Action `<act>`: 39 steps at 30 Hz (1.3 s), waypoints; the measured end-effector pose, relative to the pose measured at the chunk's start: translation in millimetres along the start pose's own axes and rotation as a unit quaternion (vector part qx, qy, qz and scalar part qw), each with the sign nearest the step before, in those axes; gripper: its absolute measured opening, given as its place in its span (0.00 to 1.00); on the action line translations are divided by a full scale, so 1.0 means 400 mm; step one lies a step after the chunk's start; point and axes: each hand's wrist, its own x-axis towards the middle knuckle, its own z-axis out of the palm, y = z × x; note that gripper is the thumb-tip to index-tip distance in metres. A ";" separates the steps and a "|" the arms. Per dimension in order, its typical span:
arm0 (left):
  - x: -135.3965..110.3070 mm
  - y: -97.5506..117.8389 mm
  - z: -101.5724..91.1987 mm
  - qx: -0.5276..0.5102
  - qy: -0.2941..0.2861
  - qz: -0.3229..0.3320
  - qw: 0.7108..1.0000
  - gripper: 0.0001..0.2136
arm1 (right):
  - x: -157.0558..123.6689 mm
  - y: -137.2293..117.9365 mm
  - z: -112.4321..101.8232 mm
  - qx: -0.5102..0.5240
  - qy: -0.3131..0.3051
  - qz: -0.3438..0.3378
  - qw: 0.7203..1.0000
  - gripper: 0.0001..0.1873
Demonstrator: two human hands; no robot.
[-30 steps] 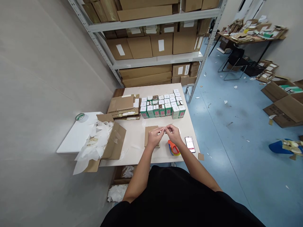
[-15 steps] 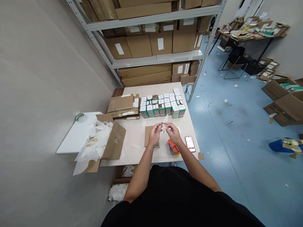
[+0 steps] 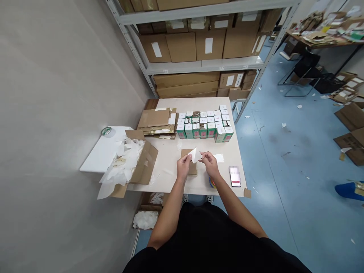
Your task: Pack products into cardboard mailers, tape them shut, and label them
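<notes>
Above the table a small folded white sheet point(image 3: 194, 154), paper or a label, is pinched between the thumb and fingers of my left hand point(image 3: 184, 166). My right hand point(image 3: 209, 163) is closed on the sheet's other edge. Beneath them lies a flat brown cardboard piece point(image 3: 194, 170), partly hidden by my left hand. A white rectangular slip point(image 3: 218, 157) rests on the table right of my right hand. Scissors and tape rolls point(image 3: 211, 182) show only as a coloured rim, mostly covered by my right forearm.
Several green-and-white small boxes point(image 3: 211, 129) stand in rows at the back of the table point(image 3: 167, 157). Flattened cardboard point(image 3: 156, 118) is stacked beside them. A carton of crumpled white paper point(image 3: 136, 157) sits left, a phone point(image 3: 235, 176) right. Shelving point(image 3: 199, 67) rises behind.
The view has shifted, so the table sits a little further right. The white sheet has turned and shows a broader, folded face between my hands. My right forearm now covers the orange scissors.
</notes>
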 end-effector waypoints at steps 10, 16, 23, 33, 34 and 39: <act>-0.004 0.012 -0.108 0.025 -0.041 0.038 0.998 0.24 | 0.028 0.049 0.133 -0.035 0.013 0.004 0.999 0.18; 0.018 0.037 -0.211 -0.069 -0.073 0.019 0.995 0.30 | 0.027 0.063 0.240 -0.069 0.030 -0.009 0.997 0.17; 0.041 0.065 -0.353 -0.054 0.016 0.076 0.995 0.18 | 0.031 0.065 0.358 -0.088 -0.025 -0.023 0.996 0.18; -0.049 0.092 -0.790 -0.081 0.501 0.082 0.858 0.17 | 0.056 0.162 0.570 -0.095 -0.040 -0.023 0.994 0.18; -0.071 0.094 -0.823 -0.083 0.535 0.087 0.836 0.17 | 0.049 0.175 0.609 -0.092 -0.057 -0.015 0.994 0.18; -0.201 0.093 -0.952 -0.081 0.626 0.120 0.767 0.19 | -0.029 0.252 0.815 -0.067 -0.184 0.048 0.979 0.18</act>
